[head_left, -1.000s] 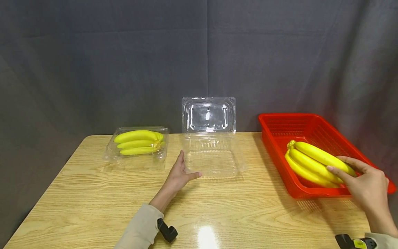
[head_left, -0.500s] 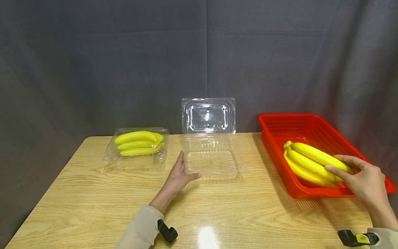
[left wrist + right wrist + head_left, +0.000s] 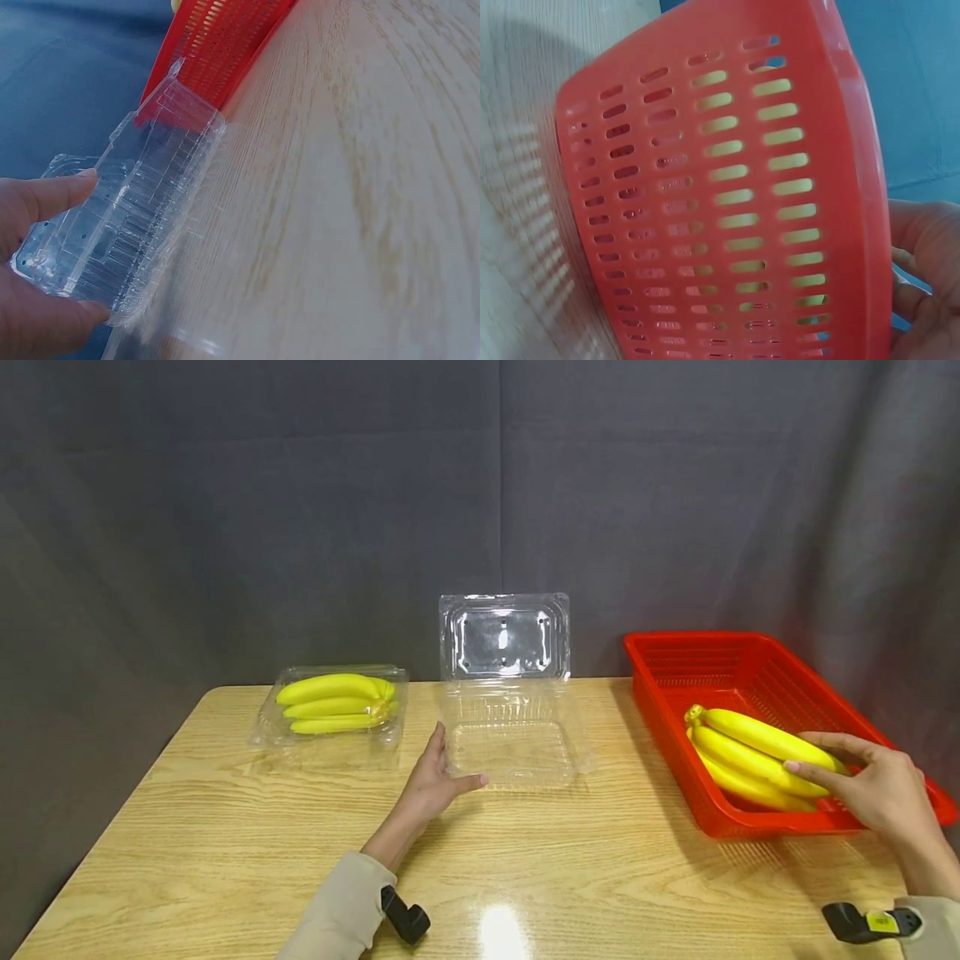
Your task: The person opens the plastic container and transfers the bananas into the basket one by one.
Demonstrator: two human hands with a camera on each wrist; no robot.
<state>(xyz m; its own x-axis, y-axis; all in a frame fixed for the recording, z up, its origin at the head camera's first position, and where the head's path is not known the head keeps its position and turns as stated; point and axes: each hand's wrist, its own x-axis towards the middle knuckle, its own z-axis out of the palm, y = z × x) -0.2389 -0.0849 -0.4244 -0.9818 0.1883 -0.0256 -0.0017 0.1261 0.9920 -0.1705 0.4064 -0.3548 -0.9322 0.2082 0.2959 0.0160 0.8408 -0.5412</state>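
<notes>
In the head view, my left hand [image 3: 431, 783] touches the near left corner of a clear plastic clamshell container [image 3: 510, 756], thumb and fingers spread along its edges. The container's lid [image 3: 504, 639] stands raised at the back. My right hand [image 3: 885, 785] grips the near end of a bunch of yellow bananas [image 3: 753, 752], thumb on one side and fingers on the far side. The bunch is tilted within the red basket [image 3: 678, 777], stem end toward the back left. In the right wrist view, the basket wall [image 3: 727, 217] hides most of the bananas, which show yellow through the slots.
A second clear clamshell [image 3: 266, 722] at the back left holds another bunch of bananas [image 3: 333, 703] under its lid. Everything stands on a wooden table [image 3: 225, 843], with a dark grey curtain [image 3: 337, 527] behind it. The basket's rim rises around the bananas.
My right hand and the bananas have shifted slightly left, and the stem end sits a little lower in the basket. The left hand and the container have stayed put.
</notes>
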